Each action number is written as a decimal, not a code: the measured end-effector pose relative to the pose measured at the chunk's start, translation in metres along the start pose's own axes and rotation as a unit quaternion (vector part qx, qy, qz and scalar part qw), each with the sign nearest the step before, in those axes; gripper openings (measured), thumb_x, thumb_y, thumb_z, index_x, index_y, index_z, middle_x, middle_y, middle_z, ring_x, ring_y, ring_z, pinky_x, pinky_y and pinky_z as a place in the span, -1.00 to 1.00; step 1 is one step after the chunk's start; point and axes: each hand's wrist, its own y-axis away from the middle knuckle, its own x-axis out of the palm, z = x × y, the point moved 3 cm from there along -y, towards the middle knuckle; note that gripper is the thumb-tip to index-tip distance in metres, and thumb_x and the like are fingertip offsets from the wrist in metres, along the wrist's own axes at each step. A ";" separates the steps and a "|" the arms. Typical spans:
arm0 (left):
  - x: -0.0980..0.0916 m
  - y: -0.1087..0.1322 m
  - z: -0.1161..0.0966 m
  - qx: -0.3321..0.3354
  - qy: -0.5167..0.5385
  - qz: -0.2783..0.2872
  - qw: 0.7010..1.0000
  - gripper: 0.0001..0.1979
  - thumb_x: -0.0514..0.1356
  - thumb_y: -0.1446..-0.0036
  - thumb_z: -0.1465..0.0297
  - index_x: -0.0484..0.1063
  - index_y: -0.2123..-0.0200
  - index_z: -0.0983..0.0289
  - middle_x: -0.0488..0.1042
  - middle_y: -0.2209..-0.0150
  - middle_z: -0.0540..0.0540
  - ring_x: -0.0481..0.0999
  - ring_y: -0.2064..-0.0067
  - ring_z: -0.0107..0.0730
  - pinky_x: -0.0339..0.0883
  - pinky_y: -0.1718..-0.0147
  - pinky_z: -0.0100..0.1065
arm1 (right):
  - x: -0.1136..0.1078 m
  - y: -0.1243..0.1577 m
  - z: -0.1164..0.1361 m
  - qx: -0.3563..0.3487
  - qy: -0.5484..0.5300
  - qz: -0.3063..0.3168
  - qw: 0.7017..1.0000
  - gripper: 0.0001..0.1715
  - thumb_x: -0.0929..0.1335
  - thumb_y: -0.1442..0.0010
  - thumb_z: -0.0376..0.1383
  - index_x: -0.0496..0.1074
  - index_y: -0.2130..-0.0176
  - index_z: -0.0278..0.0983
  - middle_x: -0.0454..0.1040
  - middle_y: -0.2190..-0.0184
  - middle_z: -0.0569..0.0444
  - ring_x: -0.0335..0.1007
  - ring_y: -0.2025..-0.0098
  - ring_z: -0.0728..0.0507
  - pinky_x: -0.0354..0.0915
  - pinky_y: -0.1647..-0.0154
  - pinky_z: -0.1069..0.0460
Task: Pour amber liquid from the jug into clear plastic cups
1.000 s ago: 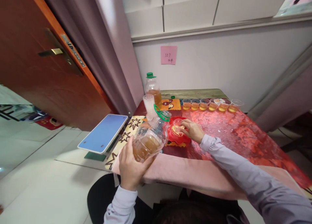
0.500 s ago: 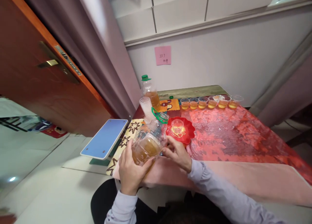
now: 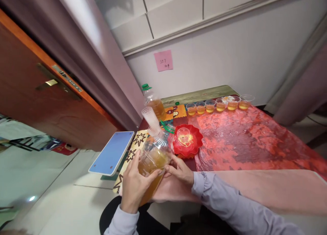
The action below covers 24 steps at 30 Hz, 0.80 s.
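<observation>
Amber liquid in jug, red plate, pink note

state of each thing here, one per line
large bottle: uncapped, tilted, part full, gripped by left hand and right hand
cup on red plate: upright, looks empty
row of cups: part filled
second bottle: capped, upright
door: open

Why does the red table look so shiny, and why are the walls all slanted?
Head view: light glares off the glossy red table cover, giving white sparkles; the wide lens tilts and bends the brown wooden door and wall lines; both hands on the clear plastic jug of amber liquid look sharp.
</observation>
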 end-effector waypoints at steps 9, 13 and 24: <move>-0.013 -0.013 -0.010 0.019 -0.047 0.089 0.995 -0.01 0.47 0.02 -0.01 0.31 -0.43 0.20 0.50 -0.34 0.33 0.55 -0.30 0.17 0.44 -0.28 0.12 | 0.011 0.006 -0.004 0.044 -0.054 0.028 0.997 -0.10 0.54 -0.21 0.22 0.30 -0.27 -0.20 0.54 -0.16 -0.14 0.64 -0.02 -0.22 0.62 0.15 -0.05; -0.013 -0.020 -0.014 0.016 -0.057 0.114 0.992 0.01 0.46 0.01 -0.04 0.29 -0.44 0.22 0.52 -0.32 0.33 0.54 -0.31 0.16 0.43 -0.28 0.12 | 0.010 0.006 -0.002 0.049 -0.063 0.017 0.997 -0.12 0.53 -0.23 0.20 0.30 -0.27 -0.19 0.55 -0.14 -0.13 0.65 0.00 -0.21 0.63 0.13 -0.08; -0.017 -0.039 -0.033 0.020 -0.125 0.145 0.981 -0.04 0.47 0.06 -0.01 0.37 -0.39 0.19 0.61 -0.21 0.28 0.65 -0.16 0.11 0.52 -0.13 0.01 | 0.010 0.004 -0.005 0.062 -0.078 0.002 0.995 -0.04 0.49 -0.22 0.29 0.36 -0.27 -0.29 0.62 -0.01 -0.18 0.69 0.09 -0.22 0.63 0.07 -0.17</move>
